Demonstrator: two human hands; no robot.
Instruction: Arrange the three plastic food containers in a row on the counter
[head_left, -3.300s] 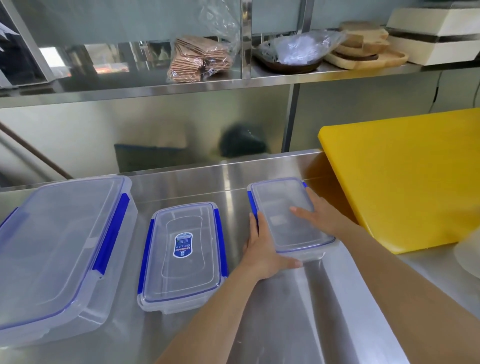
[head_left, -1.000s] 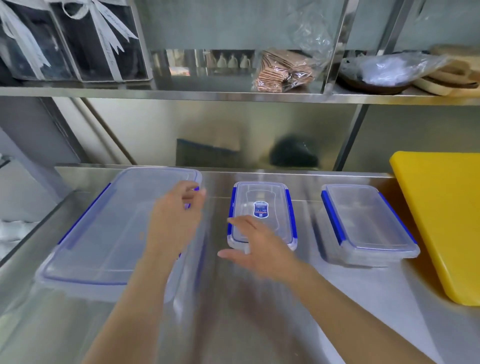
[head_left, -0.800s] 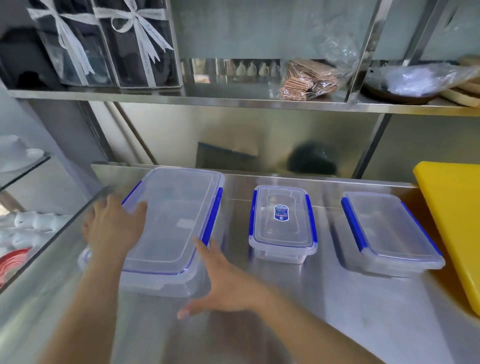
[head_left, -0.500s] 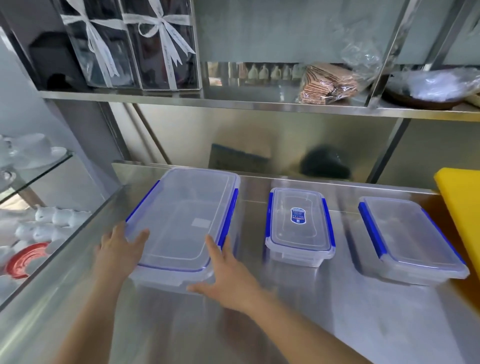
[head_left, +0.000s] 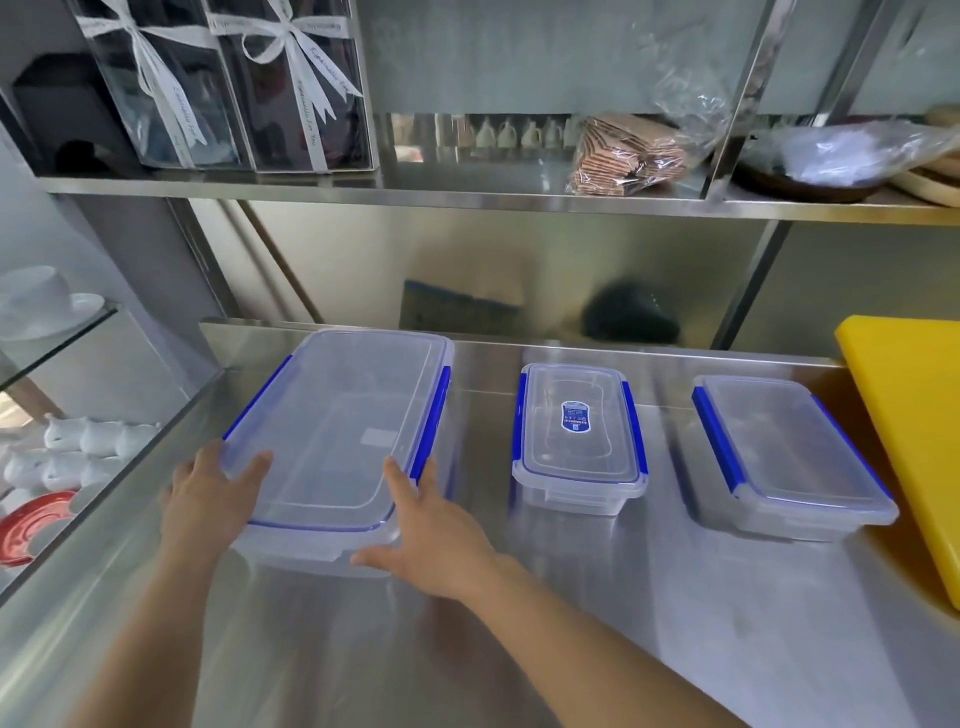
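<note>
Three clear plastic containers with blue clips stand side by side on the steel counter (head_left: 675, 623). The large container (head_left: 343, 431) is at the left. A small one with a blue label (head_left: 579, 436) stands in the middle, and another small one (head_left: 789, 457) at the right. My left hand (head_left: 213, 493) rests against the large container's near left corner. My right hand (head_left: 431, 525) touches its near right corner, fingers spread along the edge. Both hands press on the box from either side.
A yellow cutting board (head_left: 914, 441) lies at the right, close to the right container. A steel shelf (head_left: 467, 195) above holds ribboned gift boxes (head_left: 234, 88) and a bag of wafers (head_left: 628, 156). At the left, a glass shelf (head_left: 57, 338) and white cups (head_left: 78, 447).
My hands left the right container and went to the large one. They settled on its two near corners, and it now sits a little farther back and straighter.
</note>
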